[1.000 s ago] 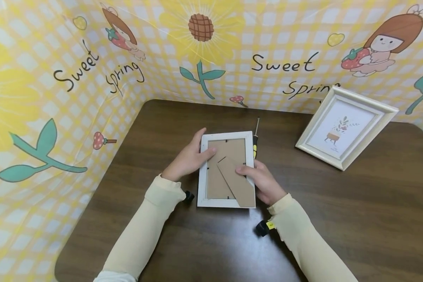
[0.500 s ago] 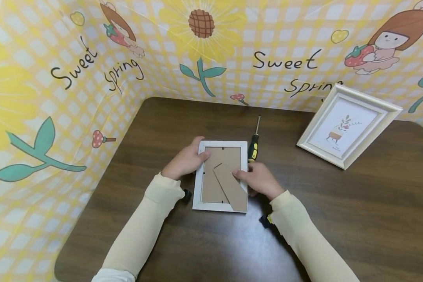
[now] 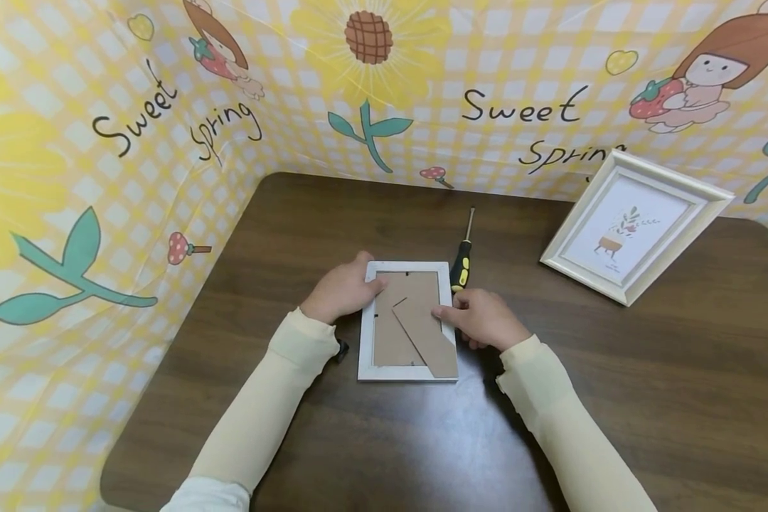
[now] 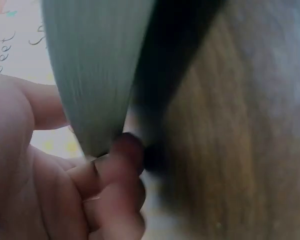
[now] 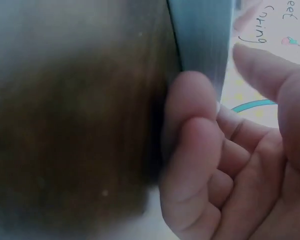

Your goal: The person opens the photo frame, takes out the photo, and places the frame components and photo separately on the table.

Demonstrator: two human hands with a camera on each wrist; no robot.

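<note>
The left sleeve [image 3: 249, 419] and right sleeve [image 3: 589, 434] are plain and pale yellow, each with a wavy, bunched end. White cloth [image 3: 208, 494] shows at the bottom of the left one. A small black thing [image 3: 342, 350] pokes out under it. The left hand [image 3: 341, 288] and right hand [image 3: 486, 318] are bare.

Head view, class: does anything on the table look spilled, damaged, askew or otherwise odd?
Nothing looks spilled or damaged. One mild contrast: the held white frame shows its brown back, while the cream frame farther right displays its picture.
</note>
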